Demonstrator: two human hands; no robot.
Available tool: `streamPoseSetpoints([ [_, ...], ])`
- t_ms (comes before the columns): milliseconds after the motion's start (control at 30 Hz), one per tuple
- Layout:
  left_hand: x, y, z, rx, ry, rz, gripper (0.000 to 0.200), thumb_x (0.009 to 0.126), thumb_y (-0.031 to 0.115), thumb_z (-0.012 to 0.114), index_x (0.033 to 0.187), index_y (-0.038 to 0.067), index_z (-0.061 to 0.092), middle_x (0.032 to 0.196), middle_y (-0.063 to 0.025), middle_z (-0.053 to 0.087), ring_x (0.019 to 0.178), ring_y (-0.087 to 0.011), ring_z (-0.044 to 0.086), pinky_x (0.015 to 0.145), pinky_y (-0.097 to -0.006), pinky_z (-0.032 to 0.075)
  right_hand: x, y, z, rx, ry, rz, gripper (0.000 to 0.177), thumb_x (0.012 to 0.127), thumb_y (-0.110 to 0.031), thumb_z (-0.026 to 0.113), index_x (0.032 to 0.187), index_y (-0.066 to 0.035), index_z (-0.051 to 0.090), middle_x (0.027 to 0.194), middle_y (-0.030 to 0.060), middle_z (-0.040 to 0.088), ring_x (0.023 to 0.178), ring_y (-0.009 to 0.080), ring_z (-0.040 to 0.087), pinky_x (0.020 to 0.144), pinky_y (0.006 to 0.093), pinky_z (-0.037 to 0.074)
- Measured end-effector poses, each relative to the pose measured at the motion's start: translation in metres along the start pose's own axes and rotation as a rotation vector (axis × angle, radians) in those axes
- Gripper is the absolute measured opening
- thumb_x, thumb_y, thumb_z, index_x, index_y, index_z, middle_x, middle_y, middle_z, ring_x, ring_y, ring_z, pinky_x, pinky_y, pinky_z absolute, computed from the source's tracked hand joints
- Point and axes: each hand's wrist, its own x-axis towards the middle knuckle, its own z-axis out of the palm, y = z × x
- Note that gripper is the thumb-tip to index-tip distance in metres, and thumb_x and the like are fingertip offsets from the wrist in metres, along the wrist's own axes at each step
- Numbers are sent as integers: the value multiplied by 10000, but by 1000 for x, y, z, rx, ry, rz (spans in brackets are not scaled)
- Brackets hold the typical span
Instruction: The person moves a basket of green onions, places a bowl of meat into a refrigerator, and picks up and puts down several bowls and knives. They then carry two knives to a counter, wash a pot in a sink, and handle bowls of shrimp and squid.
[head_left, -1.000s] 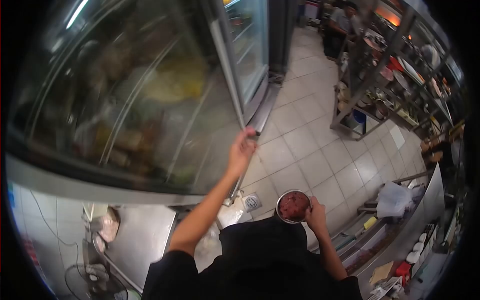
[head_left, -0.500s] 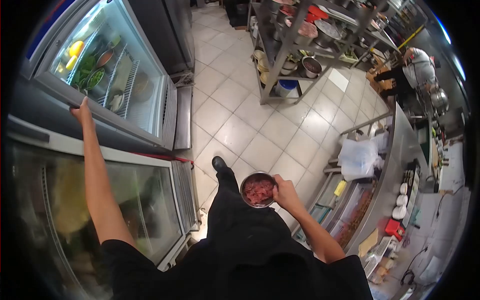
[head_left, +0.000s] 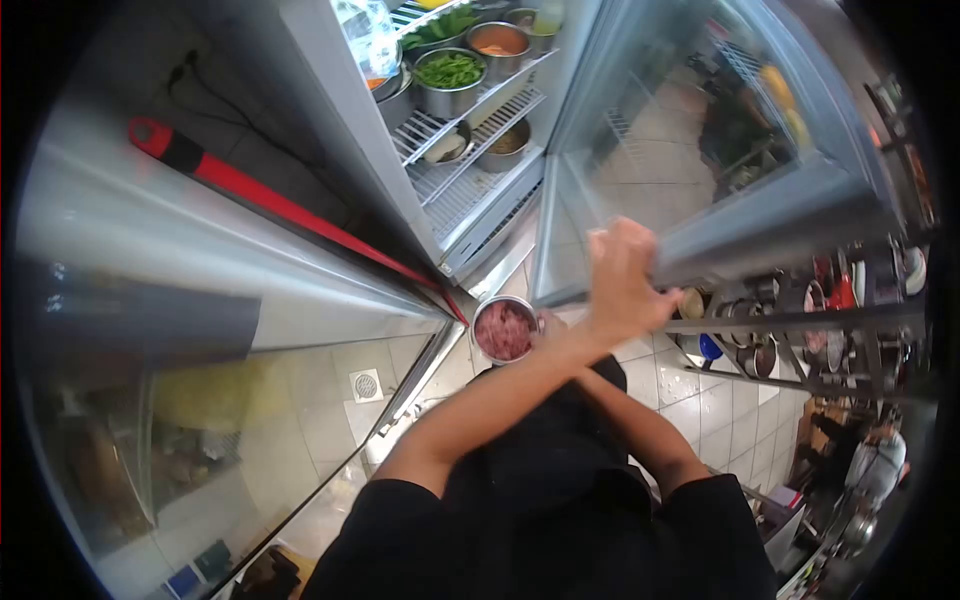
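My left hand [head_left: 624,272] reaches across to the right, its blurred fingers against the lower edge of the glass fridge door [head_left: 770,215], thumb spread away from them. Below the left forearm, my right hand [head_left: 552,332] grips the side of a round metal bowl; the forearm covers part of this hand. Raw red meat pieces [head_left: 503,331] fill the metal bowl [head_left: 476,345]. The door stands wide open, swung to the right. Inside the fridge, wire shelves [head_left: 480,140] carry a pot of chopped greens [head_left: 448,98] and a pot of orange food [head_left: 499,62].
On the left stands another open glass door [head_left: 240,430], with a red bar [head_left: 270,200] behind its top edge. A metal shelf rack [head_left: 790,323] with bowls is at the right. A person in a light top [head_left: 872,465] works at the far right.
The fridge door has swung from closed to wide open with my left hand, which moved from far left to right of the bowl. My view has turned left; the bowl stays in my right hand.
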Motion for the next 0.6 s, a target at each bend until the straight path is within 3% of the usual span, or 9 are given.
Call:
streamPoseSetpoints([
  [33, -3, 2, 5, -49, -49, 5, 591, 480, 166, 755, 958, 81, 418, 897, -120, 437, 850, -310, 458, 733, -437, 315, 16, -47, 3, -280, 103, 34, 213, 735, -98, 602, 892, 31, 541, 733, 210, 609, 633, 282, 633, 543, 405, 489],
  [100, -4, 1, 4, -112, -124, -22, 560, 530, 162, 749, 987, 76, 436, 933, -128, 457, 896, -313, 468, 777, -447, 318, 48, -83, 16, -212, 181, 112, 243, 731, -139, 626, 882, 39, 560, 712, 196, 604, 656, 265, 639, 532, 378, 495],
  [167, -16, -9, -9, -139, -223, -85, 489, 623, 131, 722, 1038, 62, 474, 1012, -144, 487, 981, -321, 482, 860, -452, 324, 118, -30, 45, -138, 362, 16, 269, 702, -137, 657, 882, 43, 569, 744, 227, 611, 707, 301, 645, 588, 395, 504],
  [233, -37, -29, -49, -45, -172, -217, 435, 670, 69, 683, 1067, 46, 505, 1063, -157, 506, 1023, -330, 490, 891, -422, 351, 161, -39, 73, -76, 537, 139, 261, 688, -106, 662, 884, 39, 571, 771, 236, 614, 700, 320, 651, 575, 395, 507],
  [300, -65, -62, -91, 87, -60, -412, 376, 681, -20, 628, 1038, 23, 517, 1014, -149, 521, 950, -297, 522, 820, -348, 418, 240, -2, 102, -149, 508, 205, 270, 665, -86, 668, 880, 49, 574, 803, 243, 619, 765, 341, 650, 628, 420, 504],
  [367, -117, -81, -127, 172, 86, -668, 311, 703, -57, 586, 997, 6, 507, 929, -113, 515, 845, -206, 508, 795, -314, 419, 259, -44, 108, -196, 360, 151, 380, 674, -143, 689, 954, 63, 535, 896, 289, 609, 860, 415, 615, 738, 430, 509],
  [433, -191, -82, -153, 301, 144, -911, 305, 716, -85, 550, 1003, 5, 503, 906, -104, 524, 827, -187, 523, 785, -302, 424, 337, 19, 151, -113, 393, 45, 404, 678, -150, 686, 974, 67, 518, 893, 285, 610, 806, 435, 619, 654, 450, 527],
  [533, -255, -49, -150, 268, 248, -1204, 297, 732, -115, 513, 1006, -2, 507, 917, -98, 543, 813, -164, 553, 768, -278, 438, 322, -33, 166, -216, 319, 71, 332, 713, -107, 638, 972, 60, 514, 887, 269, 615, 798, 417, 629, 672, 456, 529],
  [600, -265, -25, -134, 181, 243, -1235, 284, 754, -109, 518, 1019, -10, 514, 940, -104, 559, 855, -159, 566, 771, -265, 449, 318, -20, 170, 652, 18, 327, 224, 786, -69, 552, 987, 26, 526, 883, 266, 618, 716, 366, 639, 626, 457, 524],
])
